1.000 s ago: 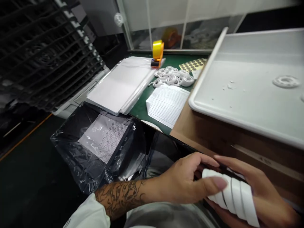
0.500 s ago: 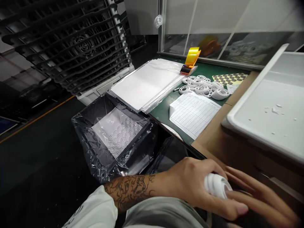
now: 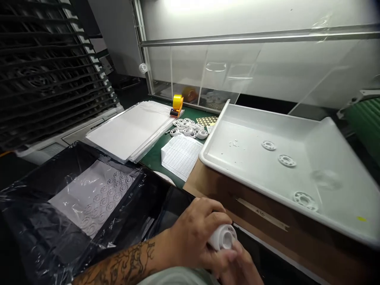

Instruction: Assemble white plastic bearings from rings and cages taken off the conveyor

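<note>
My left hand point(image 3: 198, 233) is closed around a short stack of white plastic rings point(image 3: 221, 238), low in the middle of the head view. The stack's holed end faces right. From below, my right hand point(image 3: 242, 263) presses its fingertips on that end, its fingers bent; part of this hand is cut off by the frame edge. Beyond both hands stands a white tray point(image 3: 252, 118). In it lie similar rings: a far one point(image 3: 268, 145), a middle one point(image 3: 287, 160) and a near one point(image 3: 305, 201). Another pale shape point(image 3: 326, 179) there is smeared by motion.
Left of my hands is a bin lined with black plastic point(image 3: 35, 221), holding a sheet patterned with rings point(image 3: 103, 198). On the green table are white sheets point(image 3: 130, 126), a tape dispenser point(image 3: 177, 106), a ring pile point(image 3: 188, 127) and a gridded paper point(image 3: 182, 156). A cardboard box point(image 3: 219, 186) supports the tray.
The view has turned right, bringing more of the tray and its rings into sight. My right hand, stretched out and blurred before, now has its fingers bent against the stack in my left hand.
</note>
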Demonstrator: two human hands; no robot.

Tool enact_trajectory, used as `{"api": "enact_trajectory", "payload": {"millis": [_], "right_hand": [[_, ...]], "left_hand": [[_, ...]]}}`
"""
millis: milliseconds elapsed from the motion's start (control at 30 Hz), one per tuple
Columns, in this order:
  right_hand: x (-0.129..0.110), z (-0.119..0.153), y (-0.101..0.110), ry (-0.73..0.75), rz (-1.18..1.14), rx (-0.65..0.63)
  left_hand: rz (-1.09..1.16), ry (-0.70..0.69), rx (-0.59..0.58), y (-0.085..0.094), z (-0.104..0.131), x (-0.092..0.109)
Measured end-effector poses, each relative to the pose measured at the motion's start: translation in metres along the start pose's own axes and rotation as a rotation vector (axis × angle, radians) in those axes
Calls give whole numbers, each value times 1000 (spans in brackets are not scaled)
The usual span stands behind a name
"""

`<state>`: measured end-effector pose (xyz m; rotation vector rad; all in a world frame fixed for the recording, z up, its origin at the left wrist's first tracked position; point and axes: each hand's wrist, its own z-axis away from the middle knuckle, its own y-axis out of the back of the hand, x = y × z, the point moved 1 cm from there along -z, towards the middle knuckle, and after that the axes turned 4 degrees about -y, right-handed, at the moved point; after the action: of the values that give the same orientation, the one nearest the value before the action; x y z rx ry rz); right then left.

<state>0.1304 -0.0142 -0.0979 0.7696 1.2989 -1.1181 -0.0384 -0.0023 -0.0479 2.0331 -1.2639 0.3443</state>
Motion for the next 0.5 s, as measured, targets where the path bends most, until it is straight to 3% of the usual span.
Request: {"api": "enact_trajectory", "payload": {"millis": [100, 167, 300, 400, 500], "right_hand": [[-13, -5, 4, -150, -207, -89], [-19, -11, 10, -226, -275, -70], [-19, -23, 13, -229, -110, 66], [-17, -31, 9, -135, 95, 106], [-19, -41, 2, -32, 255, -47]], "left_hand": [[-199, -27, -143, 14, -11, 11], [-326, -29, -295, 18, -18, 20], [-516, 79, -652, 18, -31, 35], [-550, 194, -721, 18, -38, 38], [-514, 324, -665, 24, -39, 31]]}}
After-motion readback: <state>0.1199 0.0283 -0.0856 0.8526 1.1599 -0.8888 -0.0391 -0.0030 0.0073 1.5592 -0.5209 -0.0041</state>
